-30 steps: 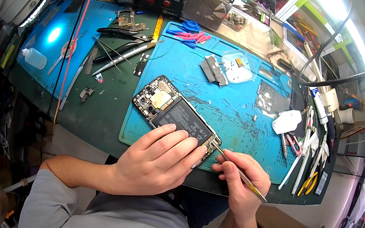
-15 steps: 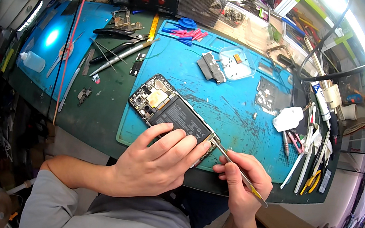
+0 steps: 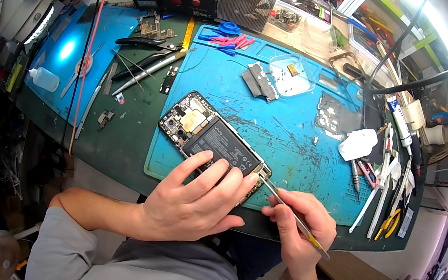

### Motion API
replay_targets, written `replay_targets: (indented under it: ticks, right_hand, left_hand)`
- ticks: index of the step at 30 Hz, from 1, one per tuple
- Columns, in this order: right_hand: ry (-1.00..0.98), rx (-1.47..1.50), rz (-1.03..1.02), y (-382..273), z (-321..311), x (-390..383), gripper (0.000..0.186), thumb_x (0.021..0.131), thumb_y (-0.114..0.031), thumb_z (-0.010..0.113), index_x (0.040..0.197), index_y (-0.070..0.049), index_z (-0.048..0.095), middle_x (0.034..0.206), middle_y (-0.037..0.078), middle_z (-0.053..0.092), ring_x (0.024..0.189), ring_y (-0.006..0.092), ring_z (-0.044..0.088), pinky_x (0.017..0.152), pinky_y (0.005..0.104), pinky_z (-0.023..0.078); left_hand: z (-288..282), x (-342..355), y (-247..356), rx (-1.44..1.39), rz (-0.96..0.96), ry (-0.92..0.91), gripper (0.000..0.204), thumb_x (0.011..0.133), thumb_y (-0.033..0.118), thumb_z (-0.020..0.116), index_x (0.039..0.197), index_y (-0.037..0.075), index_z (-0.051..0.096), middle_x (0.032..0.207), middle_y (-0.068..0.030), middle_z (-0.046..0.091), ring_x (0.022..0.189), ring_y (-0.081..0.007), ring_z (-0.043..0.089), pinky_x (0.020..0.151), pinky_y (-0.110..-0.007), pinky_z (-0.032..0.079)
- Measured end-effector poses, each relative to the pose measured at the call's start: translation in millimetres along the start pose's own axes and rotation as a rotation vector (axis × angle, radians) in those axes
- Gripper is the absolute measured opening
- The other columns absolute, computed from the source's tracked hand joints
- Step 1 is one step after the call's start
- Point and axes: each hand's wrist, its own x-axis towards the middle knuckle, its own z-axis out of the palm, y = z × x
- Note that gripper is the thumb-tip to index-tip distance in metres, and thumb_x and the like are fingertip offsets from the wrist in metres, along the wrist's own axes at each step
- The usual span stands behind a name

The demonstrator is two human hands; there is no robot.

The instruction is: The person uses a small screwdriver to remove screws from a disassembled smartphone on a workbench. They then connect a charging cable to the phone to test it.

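An opened smartphone (image 3: 186, 117) lies tilted on the blue work mat, its circuit board bare at the upper left end and a black battery (image 3: 226, 145) in its middle. My left hand (image 3: 197, 200) rests over the phone's near edge, fingers spread, fingertips on the battery and by the lower end. Between the thumb and fingers of my right hand (image 3: 307, 226) is a pair of metal tweezers (image 3: 315, 242). Their tips reach the phone's lower right end, beside my left fingertips. What the tips touch is too small to make out.
Beyond the phone are a grey phone part (image 3: 259, 81), a clear dish (image 3: 298, 78) and pink and blue pieces (image 3: 238, 42). Pliers (image 3: 140, 41) and a pen-like tool (image 3: 152, 73) lie left. A white wad (image 3: 358, 145) and several hand tools (image 3: 383, 191) crowd the right; cables hang at both sides.
My left thumb has swung outward and now shows below the phone. The tweezers stay at the phone's lower end, nearly unmoved. The whole view has shifted slightly.
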Motion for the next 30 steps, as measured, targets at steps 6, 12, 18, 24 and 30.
replay_targets:
  ticks: [6,12,18,24,30]
  right_hand:
    - [-0.054,0.005,-0.018,-1.3,-2.7,-0.1,0.016,0.097,0.001,0.079,0.114,0.003,0.080,0.100,0.016,0.081,0.084,0.0209,0.080,0.071,0.0295,0.061]
    - [-0.069,-0.044,-0.037,-2.2,-1.5,2.6,0.019,0.094,0.001,0.082,0.113,0.003,0.081,0.098,0.015,0.082,0.084,0.0217,0.079,0.072,0.0305,0.061]
    - [-0.062,-0.086,-0.047,-3.4,-0.1,3.8,0.019,0.093,0.000,0.084,0.112,0.002,0.081,0.098,0.015,0.082,0.084,0.0233,0.079,0.073,0.0311,0.062]
    - [-0.062,-0.093,-0.056,-2.2,0.2,3.9,0.020,0.092,0.000,0.085,0.111,0.002,0.081,0.097,0.015,0.082,0.083,0.0241,0.079,0.072,0.0314,0.062]
    - [-0.067,-0.119,-0.091,-2.4,-0.7,5.5,0.020,0.091,0.000,0.086,0.110,0.002,0.081,0.098,0.016,0.082,0.083,0.0247,0.079,0.072,0.0318,0.062]
  left_hand:
    - [4.2,-3.5,-1.8,-0.031,-0.003,0.064,0.054,0.112,0.050,0.052,0.132,0.009,0.079,0.131,-0.0093,0.070,0.123,-0.0263,0.066,0.115,-0.048,0.053]
    - [2.9,-3.8,-2.6,-0.044,0.004,0.074,0.052,0.112,0.049,0.053,0.131,0.008,0.080,0.129,-0.0111,0.071,0.121,-0.0274,0.068,0.113,-0.049,0.055]
    - [3.4,-3.4,-2.9,-0.051,0.005,0.079,0.052,0.112,0.050,0.053,0.130,0.009,0.080,0.129,-0.0110,0.072,0.120,-0.0275,0.068,0.112,-0.049,0.056]
    - [4.4,-3.4,-2.7,-0.048,0.004,0.088,0.053,0.112,0.051,0.054,0.131,0.009,0.080,0.129,-0.0108,0.071,0.120,-0.0276,0.068,0.112,-0.049,0.056]
    - [4.0,-2.6,-1.8,-0.046,-0.001,0.088,0.050,0.111,0.047,0.055,0.131,0.009,0.080,0.129,-0.0107,0.071,0.121,-0.0276,0.068,0.112,-0.049,0.056]
